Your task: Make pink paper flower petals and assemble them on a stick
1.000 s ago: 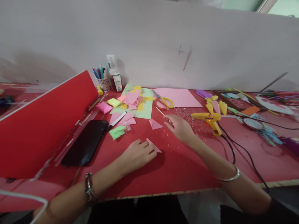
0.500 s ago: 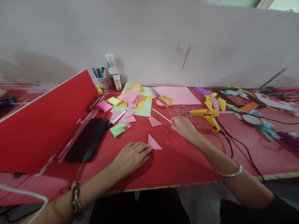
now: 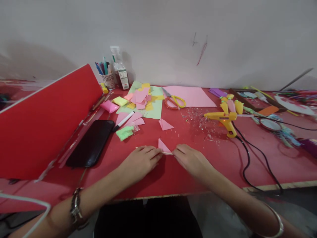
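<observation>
My left hand (image 3: 141,162) lies on the red table (image 3: 188,172) with its fingertips pressed on a small folded pink paper triangle (image 3: 162,145). My right hand (image 3: 189,159) sits just right of that triangle, fingers pinched on a thin wooden stick (image 3: 167,153) that runs under the triangle toward my left fingers. A second pink triangle (image 3: 164,124) lies farther back.
A black phone (image 3: 91,142) and a red board (image 3: 47,122) sit at the left. Paper scraps (image 3: 142,102), scissors (image 3: 173,99), a pink sheet (image 3: 192,96), a pen cup (image 3: 106,77) and a bottle (image 3: 121,71) stand behind. A yellow glue gun (image 3: 223,119) with black cord (image 3: 247,155) lies right.
My right hand picked up the wooden stick from farther back on the table and brought it toward me to the pink triangle. My left hand stayed on the triangle.
</observation>
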Motion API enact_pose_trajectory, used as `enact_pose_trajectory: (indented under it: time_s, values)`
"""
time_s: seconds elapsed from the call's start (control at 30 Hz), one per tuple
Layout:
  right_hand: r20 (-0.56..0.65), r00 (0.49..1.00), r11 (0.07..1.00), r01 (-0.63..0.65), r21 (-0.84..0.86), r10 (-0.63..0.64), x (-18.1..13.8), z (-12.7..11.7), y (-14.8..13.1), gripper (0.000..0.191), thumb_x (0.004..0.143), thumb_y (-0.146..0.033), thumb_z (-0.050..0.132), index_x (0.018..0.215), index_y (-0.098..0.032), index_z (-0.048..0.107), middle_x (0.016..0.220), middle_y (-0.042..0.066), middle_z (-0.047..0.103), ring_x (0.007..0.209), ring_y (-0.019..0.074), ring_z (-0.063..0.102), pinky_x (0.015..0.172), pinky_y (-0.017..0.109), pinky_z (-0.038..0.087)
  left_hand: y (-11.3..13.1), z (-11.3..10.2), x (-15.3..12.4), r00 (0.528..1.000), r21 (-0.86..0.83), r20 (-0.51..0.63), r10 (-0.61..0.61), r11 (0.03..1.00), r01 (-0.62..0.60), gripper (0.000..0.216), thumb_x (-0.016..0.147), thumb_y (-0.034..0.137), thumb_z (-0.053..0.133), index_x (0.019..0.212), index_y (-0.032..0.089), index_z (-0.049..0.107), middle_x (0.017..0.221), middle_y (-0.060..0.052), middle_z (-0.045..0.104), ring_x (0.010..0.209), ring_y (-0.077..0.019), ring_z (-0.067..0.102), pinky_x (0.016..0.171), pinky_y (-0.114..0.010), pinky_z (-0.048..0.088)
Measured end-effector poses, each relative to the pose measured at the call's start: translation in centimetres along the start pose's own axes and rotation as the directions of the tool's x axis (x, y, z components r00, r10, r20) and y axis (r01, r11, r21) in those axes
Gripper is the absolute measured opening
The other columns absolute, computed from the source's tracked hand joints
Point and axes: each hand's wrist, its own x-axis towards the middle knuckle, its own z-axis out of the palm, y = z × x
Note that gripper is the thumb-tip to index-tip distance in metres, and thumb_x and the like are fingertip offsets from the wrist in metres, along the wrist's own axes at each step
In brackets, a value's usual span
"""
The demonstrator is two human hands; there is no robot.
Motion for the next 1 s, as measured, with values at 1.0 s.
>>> enact_pose_trajectory:
  time_s: [1.0]
  values:
    - [-0.098, 0.989, 0.807, 0.150, 0.570, -0.115, 2.2, -0.2, 2.1, 0.007, 0.080, -0.018, 0.049, 0.078, -0.014, 0.055, 0.074, 0.002, 0.055, 0.066, 0.0101, 0.051, 0.061, 0.021, 0.040, -2.5, 0.5, 3.1, 0.991, -0.539, 0.098, -0.092, 0.833, 0.130, 0.009, 0.078, 0.021, 0.053, 0.081, 0.015, 0.059, 0.086, -0.003, 0.060, 0.080, -0.0135, 0.053, 0.068, -0.023, 0.042]
